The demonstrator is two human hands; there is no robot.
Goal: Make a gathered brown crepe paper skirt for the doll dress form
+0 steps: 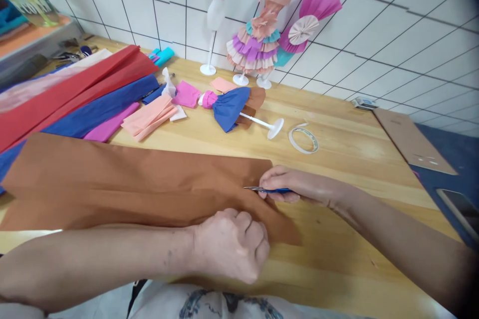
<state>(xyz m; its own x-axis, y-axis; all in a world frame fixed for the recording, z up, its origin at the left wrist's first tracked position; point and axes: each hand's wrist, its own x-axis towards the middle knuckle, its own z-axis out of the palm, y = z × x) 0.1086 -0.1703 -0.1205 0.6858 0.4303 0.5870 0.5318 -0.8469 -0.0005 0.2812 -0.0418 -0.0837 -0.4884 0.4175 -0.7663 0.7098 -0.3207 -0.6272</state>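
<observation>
A long sheet of brown crepe-like paper (142, 174) lies across the wooden table in front of me. My right hand (281, 183) is closed around blue-handled scissors (277, 190), whose thin metal blades point left into the sheet near its right end. The paper is split at that end, with one flap running toward me. My left hand (235, 244) is a closed fist at the near edge of the sheet, its fingers curled under and hidden; it seems to grip the paper there, but what lies inside the fist cannot be seen.
Folded red paper (82, 84) and blue paper (101, 104) lie at the left. Behind the sheet rests a small mannequin in a blue skirt (231, 107), beside a tape ring (303, 139). A bare white mannequin (217, 10) and two dressed ones stand along the tiled wall.
</observation>
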